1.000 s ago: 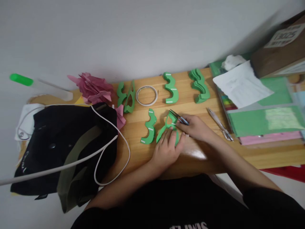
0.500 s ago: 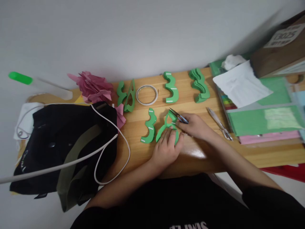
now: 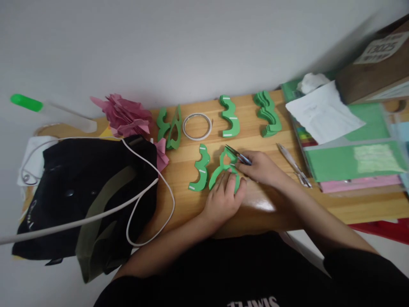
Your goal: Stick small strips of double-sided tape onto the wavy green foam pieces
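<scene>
My left hand (image 3: 223, 196) lies over a green paper cutout (image 3: 216, 175), its curled fingers pressing the lower part against the table. The cutout has wavy sides and openings, and part of it is hidden under those fingers. My right hand (image 3: 259, 167) is closed on scissors (image 3: 238, 155); their dark blades point up-left over the cutout's upper end, and the handles are mostly hidden. Left of these lies a green wavy paper piece (image 3: 202, 168) with white tape strips. Another stack with strips (image 3: 229, 117) sits further back.
A tape roll (image 3: 197, 139), a folded green cutout (image 3: 174, 130) and more green pieces (image 3: 268, 115) stand along the back. Right are a pen-like tool (image 3: 293, 164) and a clear folder (image 3: 345, 164). A black bag (image 3: 96, 192), white cable (image 3: 128, 202) and pink paper flower (image 3: 126, 115) fill the left.
Almost nothing differs. The scissors' tips have shifted very slightly to the left over the cutout, while my left hand stays in place.
</scene>
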`<state>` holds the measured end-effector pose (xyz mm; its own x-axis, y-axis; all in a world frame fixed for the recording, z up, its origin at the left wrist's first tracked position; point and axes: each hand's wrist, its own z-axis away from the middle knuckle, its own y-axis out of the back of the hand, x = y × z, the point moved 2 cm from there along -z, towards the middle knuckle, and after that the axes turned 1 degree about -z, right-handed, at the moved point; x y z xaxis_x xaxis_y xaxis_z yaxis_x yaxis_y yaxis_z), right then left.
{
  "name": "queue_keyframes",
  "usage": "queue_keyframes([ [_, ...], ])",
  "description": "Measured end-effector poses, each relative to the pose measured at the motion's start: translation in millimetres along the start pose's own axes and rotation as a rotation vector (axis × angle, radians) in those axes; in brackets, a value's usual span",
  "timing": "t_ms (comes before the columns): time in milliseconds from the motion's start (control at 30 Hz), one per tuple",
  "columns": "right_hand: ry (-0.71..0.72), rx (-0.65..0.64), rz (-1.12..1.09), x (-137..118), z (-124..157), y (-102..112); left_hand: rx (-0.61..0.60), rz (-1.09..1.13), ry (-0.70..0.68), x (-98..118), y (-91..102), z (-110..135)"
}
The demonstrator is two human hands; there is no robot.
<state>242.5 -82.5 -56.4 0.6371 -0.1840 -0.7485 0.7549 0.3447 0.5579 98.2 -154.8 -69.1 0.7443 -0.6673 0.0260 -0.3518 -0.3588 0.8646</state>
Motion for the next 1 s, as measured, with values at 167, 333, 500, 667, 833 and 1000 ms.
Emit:
queue_keyframes([
  [167,0.024,0.043,0.024,-2,0,-2,0.011,-0.013,0.001,0,0.3,-1],
  [333,-0.04,0.071,0.062,-5,1,-5,0.014,-0.006,-0.002,0,1.4,-2],
  [500,-0.103,0.082,0.1,-9,0,-5,-0.003,-0.013,0.007,-1,2.5,-3],
  [667,-0.189,0.072,0.179,-14,-4,-2,-0.001,-0.018,0.0,-1,2.3,-3],
  [833,-0.228,0.064,0.32,-16,-6,0,-0.006,-0.012,0.0,0,0.4,-1],
  [1000,-0.242,0.057,0.43,-16,-6,-1,-0.006,-0.011,-0.003,0,0.5,-1],
])
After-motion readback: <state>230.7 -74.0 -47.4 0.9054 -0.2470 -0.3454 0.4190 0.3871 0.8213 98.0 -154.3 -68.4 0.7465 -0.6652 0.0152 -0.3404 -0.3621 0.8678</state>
